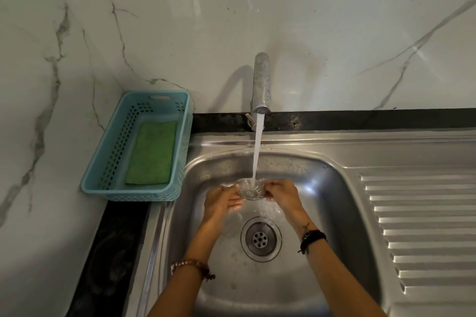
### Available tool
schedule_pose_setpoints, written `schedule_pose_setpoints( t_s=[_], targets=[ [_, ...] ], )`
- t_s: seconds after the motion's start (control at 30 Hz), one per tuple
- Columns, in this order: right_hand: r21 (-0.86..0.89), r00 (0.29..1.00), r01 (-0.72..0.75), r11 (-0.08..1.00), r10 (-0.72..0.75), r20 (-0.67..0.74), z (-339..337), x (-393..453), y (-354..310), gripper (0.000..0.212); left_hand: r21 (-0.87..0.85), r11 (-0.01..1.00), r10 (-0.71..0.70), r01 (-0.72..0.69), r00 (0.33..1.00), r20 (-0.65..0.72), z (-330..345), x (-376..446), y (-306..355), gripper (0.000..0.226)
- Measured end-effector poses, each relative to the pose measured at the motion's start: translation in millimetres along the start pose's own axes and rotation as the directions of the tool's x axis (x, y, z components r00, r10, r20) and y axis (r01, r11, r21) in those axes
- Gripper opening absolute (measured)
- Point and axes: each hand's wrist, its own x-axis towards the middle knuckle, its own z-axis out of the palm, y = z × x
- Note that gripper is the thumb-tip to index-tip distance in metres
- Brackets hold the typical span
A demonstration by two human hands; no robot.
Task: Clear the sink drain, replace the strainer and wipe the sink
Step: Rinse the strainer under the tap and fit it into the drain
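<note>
Rinsing the strainer under the tap, left hand and right hand pinch its rim; wet fingers could drop it onto the open drain.

A white marble-veined wall is noted at the far side and left. A black countertop is seen near left. Lighting is dim.
</note>
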Motion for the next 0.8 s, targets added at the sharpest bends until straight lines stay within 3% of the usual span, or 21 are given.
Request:
schedule_pose_setpoints(
  t_s=[0.07, 0.13, 0.2, 0.27, 0.33, 0.4, 0.5, 0.6, 0.7, 0.8],
  targets=[
    [-0.104, 0.988, 0.157, 0.982, -0.157, 0.007, -1.2, -4.2, -8.6, 0.014, -0.020, 0.992, -0.121, 0.122, 0.991, 0.064, -4.7, -2.4, -3.7, 0.009],
    [-0.202, 0.955, 0.297, 0.933, -0.295, 0.043, -2.7, -10.2, -11.9, 0.015, -0.020, 0.987, -0.154, 0.157, 0.983, 0.102, -4.2, -5.0, -7.9, 0.010],
    [-0.237, 0.927, 0.369, 0.899, -0.375, 0.023, -5.9, -15.8, -9.8, 0.015, -0.037, 0.995, -0.093, 0.095, 0.994, 0.059, 1.5, -4.9, -9.8, 0.012],
    [-0.216, 0.917, 0.376, 0.901, -0.396, -0.056, -11.0, -18.9, -1.8, 0.014, 0.100, 0.993, 0.071, -0.065, 0.996, -0.053, 6.2, -4.7, -8.2, 0.014],
    [-0.042, 0.947, 0.302, 0.953, -0.304, -0.101, -16.2, -20.3, 5.8, 0.015, 0.270, 0.934, 0.265, -0.235, 0.961, -0.079, 8.1, -7.1, -6.5, 0.011],
    [0.286, 0.991, 0.131, 0.949, -0.126, -0.035, -17.6, -21.0, 7.2, 0.011, 0.305, 0.887, 0.391, -0.348, 0.916, -0.092, 8.0, -10.9, -7.8, 0.004],
    [0.617, 0.996, -0.086, 0.782, 0.072, 0.048, -13.7, -18.2, 4.4, 0.010, 0.227, 0.877, 0.461, -0.423, 0.874, -0.153, 6.5, -14.9, -10.6, 0.013],
    [0.749, 0.988, -0.136, 0.648, 0.144, 0.054, -8.7, -14.0, 3.0, 0.008, 0.180, 0.890, 0.446, -0.419, 0.883, -0.149, 7.9, -14.1, -16.0, 0.019],
    [0.775, 0.984, -0.177, 0.607, 0.140, 0.115, -8.0, -9.0, 3.2, 0.027, -0.138, 0.948, 0.273, -0.288, 0.955, -0.118, 12.0, -11.1, -16.7, 0.026],
    [0.671, 0.983, -0.157, 0.725, 0.050, 0.176, -12.9, -3.6, 2.3, 0.040, -0.568, 0.823, -0.013, 0.014, 1.000, 0.006, 9.7, -3.5, -14.3, 0.027]
  ],
)
